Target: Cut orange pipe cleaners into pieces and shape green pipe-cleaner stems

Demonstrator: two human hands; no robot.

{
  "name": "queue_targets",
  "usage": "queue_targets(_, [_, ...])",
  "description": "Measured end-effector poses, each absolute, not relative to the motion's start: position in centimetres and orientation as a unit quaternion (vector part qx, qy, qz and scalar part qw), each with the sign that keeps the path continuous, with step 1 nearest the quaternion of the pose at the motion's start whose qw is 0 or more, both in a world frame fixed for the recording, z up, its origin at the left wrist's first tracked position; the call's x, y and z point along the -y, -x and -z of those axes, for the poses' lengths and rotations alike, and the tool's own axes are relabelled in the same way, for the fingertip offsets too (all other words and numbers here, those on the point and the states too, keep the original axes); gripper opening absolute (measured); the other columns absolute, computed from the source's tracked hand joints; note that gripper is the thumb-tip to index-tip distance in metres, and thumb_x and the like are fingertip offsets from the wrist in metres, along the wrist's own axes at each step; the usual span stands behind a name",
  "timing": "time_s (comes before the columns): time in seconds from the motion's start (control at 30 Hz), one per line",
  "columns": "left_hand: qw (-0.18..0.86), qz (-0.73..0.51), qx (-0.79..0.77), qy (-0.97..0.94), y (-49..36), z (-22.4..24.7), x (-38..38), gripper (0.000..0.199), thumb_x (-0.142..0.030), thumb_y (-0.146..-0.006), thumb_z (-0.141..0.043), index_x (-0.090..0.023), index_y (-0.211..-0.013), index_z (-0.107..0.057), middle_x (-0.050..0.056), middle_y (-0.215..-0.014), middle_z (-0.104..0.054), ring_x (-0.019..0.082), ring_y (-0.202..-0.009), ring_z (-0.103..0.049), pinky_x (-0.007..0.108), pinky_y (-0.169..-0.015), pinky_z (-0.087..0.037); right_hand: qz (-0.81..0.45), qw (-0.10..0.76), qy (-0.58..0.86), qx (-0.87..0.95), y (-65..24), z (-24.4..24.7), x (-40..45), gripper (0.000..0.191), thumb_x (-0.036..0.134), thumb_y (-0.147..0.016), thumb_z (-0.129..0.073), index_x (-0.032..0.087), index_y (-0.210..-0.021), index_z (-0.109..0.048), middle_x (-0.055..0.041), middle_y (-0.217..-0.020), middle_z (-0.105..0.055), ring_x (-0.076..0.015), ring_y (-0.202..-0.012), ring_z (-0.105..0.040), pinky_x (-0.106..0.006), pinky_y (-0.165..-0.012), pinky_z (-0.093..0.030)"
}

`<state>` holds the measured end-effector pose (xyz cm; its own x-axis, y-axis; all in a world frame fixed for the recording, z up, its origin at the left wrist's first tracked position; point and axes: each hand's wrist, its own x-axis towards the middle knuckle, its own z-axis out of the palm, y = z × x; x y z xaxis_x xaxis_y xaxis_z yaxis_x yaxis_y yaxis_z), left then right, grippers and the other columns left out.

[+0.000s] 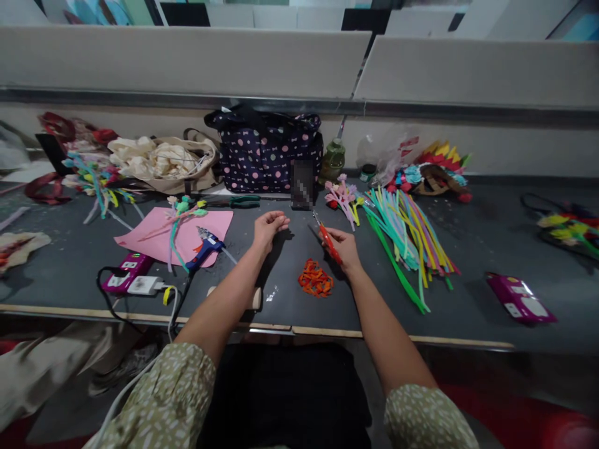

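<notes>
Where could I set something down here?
Right of the fuzzy stems, beyond the purple packet; a smaller bare patch separates the orange pieces from the table's front edge. Crowded: left, around the pink sheet and glue gun, and behind, by the patterned bag.

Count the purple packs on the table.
2: one purple pack lies left of the left hand, beside the white charger; the other purple pack lies right of the coloured strips. Others may be hidden.

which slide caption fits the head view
Right hand gripping a red-handled tool near a pile of orange pieces, left hand opposite.
</notes>
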<state>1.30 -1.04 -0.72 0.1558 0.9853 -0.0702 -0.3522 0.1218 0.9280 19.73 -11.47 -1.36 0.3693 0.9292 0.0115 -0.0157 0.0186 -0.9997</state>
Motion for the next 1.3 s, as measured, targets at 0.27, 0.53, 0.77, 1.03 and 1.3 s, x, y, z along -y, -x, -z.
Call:
queue_targets(0.27, [0.676,-0.53,-0.399,-0.32,-0.5,0.1,0.7,0.019,-0.008,-0.068,-0.073,-0.013,-0.085,-0.065,0.003,-0.078,-0.067,0.01,-0.07,-0.066,0.021,-0.065,-0.052,-0.304,0.548,0.563,0.539,-19.9,2.8,11.6,0.045,0.047,-0.07,-0.071,0.02,-0.106,-0.072,-0.0052,-0.101,-0.075,-0.0229,-0.091,-0.069,-0.036,-0.084,-0.054])
queue_targets(0.53, [0.68,-0.547,-0.386,-0.301,0.2,-0.1,0.6,0.02,-0.017,-0.069,-0.076,-0.016,-0.084,-0.063,-0.003,-0.069,-0.062,0.006,-0.061,-0.059,0.02,-0.067,-0.051,-0.161,0.438,0.619,0.632,-19.3,2.6,12.3,0.043,0.046,-0.075,-0.069,0.024,-0.112,-0.07,-0.0065,-0.116,-0.07,-0.0252,-0.105,-0.066,-0.04,-0.095,-0.051])
queue_targets(0.77, [0.696,-0.548,-0.372,-0.277,0.3,-0.4,0.7,0.018,-0.017,-0.07,-0.075,-0.016,-0.084,-0.064,-0.002,-0.067,-0.062,0.006,-0.061,-0.059,0.019,-0.065,-0.051,-0.089,0.403,0.629,0.659,-19.4,2.9,12.4,0.042,0.047,-0.077,-0.067,0.024,-0.112,-0.071,-0.0079,-0.115,-0.07,-0.0265,-0.106,-0.066,-0.04,-0.097,-0.05])
queue_targets(1.03, [0.717,-0.542,-0.367,-0.242,0.3,-0.3,0.6,0.015,-0.011,-0.071,-0.071,-0.014,-0.084,-0.065,-0.001,-0.065,-0.063,0.007,-0.058,-0.06,0.018,-0.06,-0.052,-0.065,0.388,0.63,0.67,-19.7,3.4,12.1,0.046,0.051,-0.078,-0.066,0.022,-0.114,-0.07,-0.0095,-0.115,-0.07,-0.0271,-0.107,-0.065,-0.04,-0.095,-0.051])
queue_targets(1.3, [0.713,-0.543,-0.368,-0.25,0.2,0.2,0.4,0.018,-0.011,-0.068,-0.074,-0.013,-0.084,-0.066,-0.001,-0.065,-0.063,0.006,-0.055,-0.059,0.017,-0.055,-0.051,-0.07,0.393,0.625,0.671,-19.8,3.8,12.0,0.045,0.05,-0.078,-0.066,0.022,-0.114,-0.07,-0.0092,-0.114,-0.071,-0.0262,-0.106,-0.067,-0.038,-0.094,-0.051])
